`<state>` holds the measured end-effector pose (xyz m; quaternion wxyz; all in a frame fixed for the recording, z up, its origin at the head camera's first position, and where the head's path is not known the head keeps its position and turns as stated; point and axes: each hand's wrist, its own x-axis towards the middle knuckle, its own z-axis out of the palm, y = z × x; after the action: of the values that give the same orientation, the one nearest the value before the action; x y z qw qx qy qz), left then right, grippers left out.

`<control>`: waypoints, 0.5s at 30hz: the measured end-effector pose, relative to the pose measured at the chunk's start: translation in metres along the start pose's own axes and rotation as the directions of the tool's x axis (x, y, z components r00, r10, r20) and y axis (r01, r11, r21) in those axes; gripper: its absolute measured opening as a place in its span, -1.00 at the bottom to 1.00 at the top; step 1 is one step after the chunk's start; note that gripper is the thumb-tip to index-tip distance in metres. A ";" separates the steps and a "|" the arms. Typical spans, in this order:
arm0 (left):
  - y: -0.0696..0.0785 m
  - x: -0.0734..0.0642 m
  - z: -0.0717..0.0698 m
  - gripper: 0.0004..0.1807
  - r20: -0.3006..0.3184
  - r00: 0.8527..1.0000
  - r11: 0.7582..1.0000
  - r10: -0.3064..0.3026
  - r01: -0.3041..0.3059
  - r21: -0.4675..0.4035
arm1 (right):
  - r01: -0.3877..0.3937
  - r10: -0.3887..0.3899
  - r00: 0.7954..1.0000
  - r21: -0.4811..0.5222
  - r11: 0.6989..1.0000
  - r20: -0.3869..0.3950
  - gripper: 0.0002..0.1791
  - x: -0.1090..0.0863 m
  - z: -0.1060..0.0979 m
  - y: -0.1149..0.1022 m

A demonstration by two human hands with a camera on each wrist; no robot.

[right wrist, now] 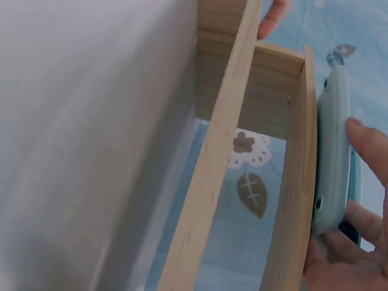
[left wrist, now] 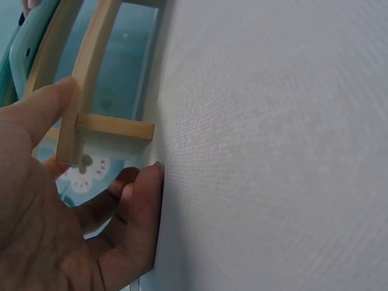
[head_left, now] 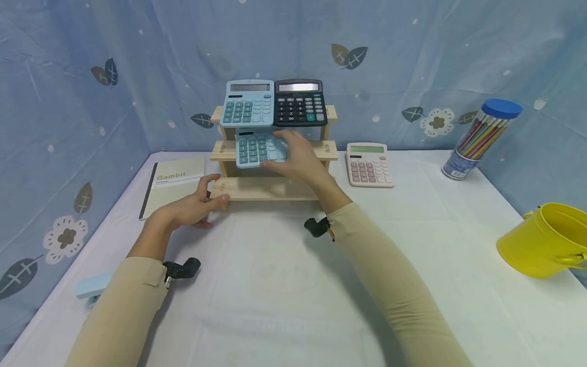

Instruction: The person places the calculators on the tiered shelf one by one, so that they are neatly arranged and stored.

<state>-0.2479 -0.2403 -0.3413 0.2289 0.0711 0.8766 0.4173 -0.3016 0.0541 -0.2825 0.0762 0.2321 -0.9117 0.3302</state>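
Note:
A three-step wooden rack stands at the back of the table. My right hand grips the right side of a light-blue calculator at the middle step, thumb at the lower edge. In the right wrist view this calculator leans against the wood, fingers around its side. My left hand pinches the left end of the lowest step between thumb and forefinger; in the left wrist view the thumb lies on the board. On the top step sit another light-blue calculator and a black calculator.
Right of the rack lies a pink calculator. A notebook lies to the left, a light-blue stapler-like object partly behind the left sleeve. A pencil tub and a yellow bucket stand at right.

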 end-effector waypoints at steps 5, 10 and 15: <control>0.001 0.001 0.000 0.01 0.002 1.000 1.000 -0.006 0.006 0.004 | 0.029 -0.029 1.000 0.031 0.999 0.004 -0.18 0.000 0.001 -0.003; 0.002 0.000 0.000 0.01 0.004 1.000 1.000 -0.009 0.009 0.002 | 0.031 -0.031 0.999 0.053 0.998 0.009 -0.19 0.004 0.005 -0.005; 0.002 -0.001 0.001 0.01 0.013 1.000 1.000 0.005 -0.005 0.013 | 0.020 -0.021 0.999 0.060 0.998 0.025 -0.18 0.007 0.007 -0.007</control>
<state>-0.2470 -0.2385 -0.3398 0.2330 0.0774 0.8777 0.4115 -0.3046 0.0418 -0.2818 0.0612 0.2478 -0.8999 0.3536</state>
